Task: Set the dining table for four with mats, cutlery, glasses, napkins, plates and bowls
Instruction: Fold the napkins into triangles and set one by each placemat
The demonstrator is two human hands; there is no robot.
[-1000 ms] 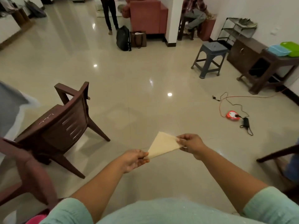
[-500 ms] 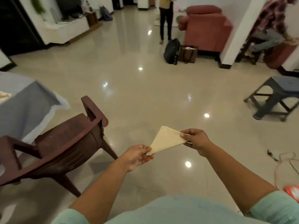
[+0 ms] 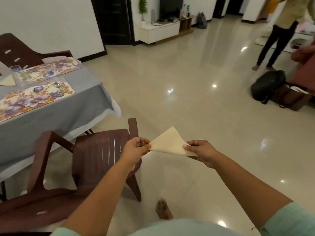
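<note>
The napkin (image 3: pixel 167 142), cream and folded into a triangle, is held in the air between both hands, in front of the person's body and above the floor (image 3: pixel 187 103). The left hand (image 3: pixel 136 148) pinches its left corner, and the right hand (image 3: pixel 201 150) pinches the right corner with the thumb on top. The grip is the same as one second ago; what has changed is the view. Before, it showed only open floor, a stool and a cable. Now it has turned left, and the worktop (image 3: pixel 56 113) with its grey cloth has come into sight at the left. In my judgement the person is carrying the napkin back to lay it at one place.

On the worktop lie two flowered mats, the near mat (image 3: pixel 34 97) and the far mat (image 3: pixel 47 70). Some cutlery (image 3: pixel 58 84) rests on the far end of the near mat, and a glass (image 3: pixel 16 68) stands near the far mat. Another folded napkin (image 3: pixel 8 80) already lies at the left edge. No plates or bowls are visible, so much work seems to remain.

A brown plastic chair (image 3: pixel 95 150) stands between the person and the worktop. Farther in the room are a black bag (image 3: pixel 267 86) on the shiny floor, a standing person (image 3: pixel 279 31) and a white low cabinet (image 3: pixel 160 31).
</note>
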